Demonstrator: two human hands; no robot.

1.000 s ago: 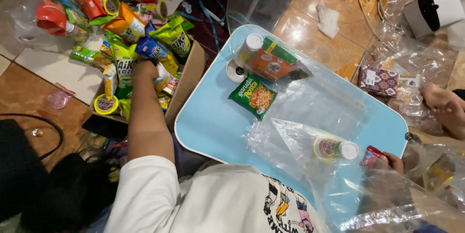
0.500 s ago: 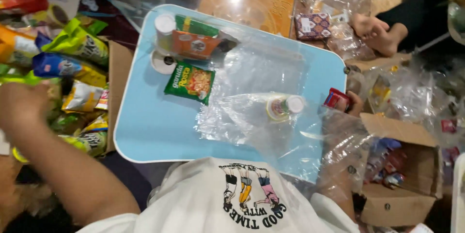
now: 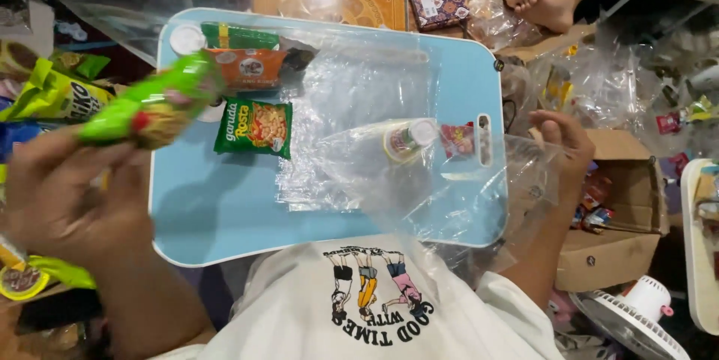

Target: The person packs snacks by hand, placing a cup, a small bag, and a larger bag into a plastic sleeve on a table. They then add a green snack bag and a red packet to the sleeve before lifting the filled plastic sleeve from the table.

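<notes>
In the head view, we are gripping a glossy green snack packet (image 3: 150, 105) in our left hand (image 3: 71, 195), fingers clamped on its lower end; its long axis is tilting up-right over the light blue desk (image 3: 217, 218). Our right hand (image 3: 562, 143) is pinching crinkly clear plastic bag (image 3: 449, 188), holding a small cup (image 3: 404, 139).

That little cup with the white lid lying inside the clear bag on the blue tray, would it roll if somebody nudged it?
Probably. The cup lies on its side and looks round, so a nudge might roll it. The clear bag around it looks thin and floppy, which would likely slow it. It also looks small, so probably light and easily shifted when the right hand moves the bag.
</notes>
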